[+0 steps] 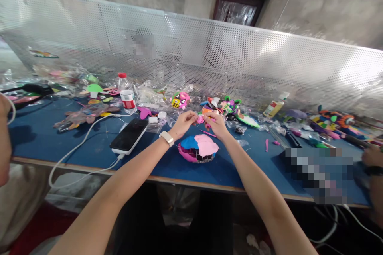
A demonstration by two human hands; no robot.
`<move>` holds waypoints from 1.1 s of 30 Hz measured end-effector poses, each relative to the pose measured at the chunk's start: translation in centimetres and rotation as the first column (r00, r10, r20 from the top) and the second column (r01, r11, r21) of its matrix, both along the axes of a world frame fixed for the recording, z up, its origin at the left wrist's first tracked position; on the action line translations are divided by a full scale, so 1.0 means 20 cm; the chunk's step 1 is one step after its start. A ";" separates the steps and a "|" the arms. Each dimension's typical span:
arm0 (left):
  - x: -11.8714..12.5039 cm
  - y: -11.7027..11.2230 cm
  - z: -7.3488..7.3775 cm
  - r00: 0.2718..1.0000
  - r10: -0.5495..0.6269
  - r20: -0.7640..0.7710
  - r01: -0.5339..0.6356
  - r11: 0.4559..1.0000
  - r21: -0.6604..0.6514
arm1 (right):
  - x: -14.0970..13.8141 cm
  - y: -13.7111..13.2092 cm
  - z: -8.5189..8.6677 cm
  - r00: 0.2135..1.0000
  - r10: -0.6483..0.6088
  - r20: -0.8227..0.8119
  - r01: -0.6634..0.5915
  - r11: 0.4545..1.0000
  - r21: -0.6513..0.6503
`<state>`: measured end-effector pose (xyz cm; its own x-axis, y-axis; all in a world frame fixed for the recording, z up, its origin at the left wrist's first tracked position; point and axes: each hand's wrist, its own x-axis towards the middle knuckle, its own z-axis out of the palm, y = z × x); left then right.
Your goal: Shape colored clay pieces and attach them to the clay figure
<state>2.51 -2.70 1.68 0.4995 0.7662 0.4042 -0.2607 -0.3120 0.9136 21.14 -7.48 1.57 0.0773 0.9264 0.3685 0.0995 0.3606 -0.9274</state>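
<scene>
My left hand (183, 124), with a light band on its wrist, is closed in a pinch at the left side of a small lump of bright pink modelling clay (200, 119). From the other side my right hand (218, 126) pinches the same lump, and more pink shows between its fingers. Just below both hands a rounded wire-mesh form (197, 154) rests on the blue table, partly covered with blue, pale pink and magenta clay. Bare mesh shows along its front. A thin pink modelling tool (208, 133) lies behind it, near my right hand.
A white-cased phone (129, 136) with a cable lies left, before a red-capped bottle (127, 95). Colourful clay figures (180, 100) and plastic wrap line the perforated metal divider (179, 44). A glue bottle (273, 106) stands right. Other people's arms (374, 163) show at both edges.
</scene>
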 end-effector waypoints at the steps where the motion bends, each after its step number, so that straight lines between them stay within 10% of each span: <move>1: 0.00 0.01 -0.01 1.000 -0.015 0.027 0.017 0.998 -0.059 | 0.00 0.00 0.00 1.000 -0.011 0.013 0.011 1.000 0.009; 11: -0.01 0.03 -0.02 0.984 -0.127 0.125 0.165 0.917 -0.363 | 0.00 -0.02 0.00 0.992 0.005 0.125 -0.009 0.999 0.032; 24: -0.05 -0.04 0.08 0.940 -0.315 0.132 0.341 0.882 -0.325 | 0.01 -0.03 0.03 0.966 -0.072 0.248 0.053 0.995 0.083; 33: -0.02 -0.05 0.07 0.979 -0.167 0.116 0.189 0.958 -0.215 | -0.02 -0.01 0.01 0.998 0.026 0.052 -0.026 1.000 -0.001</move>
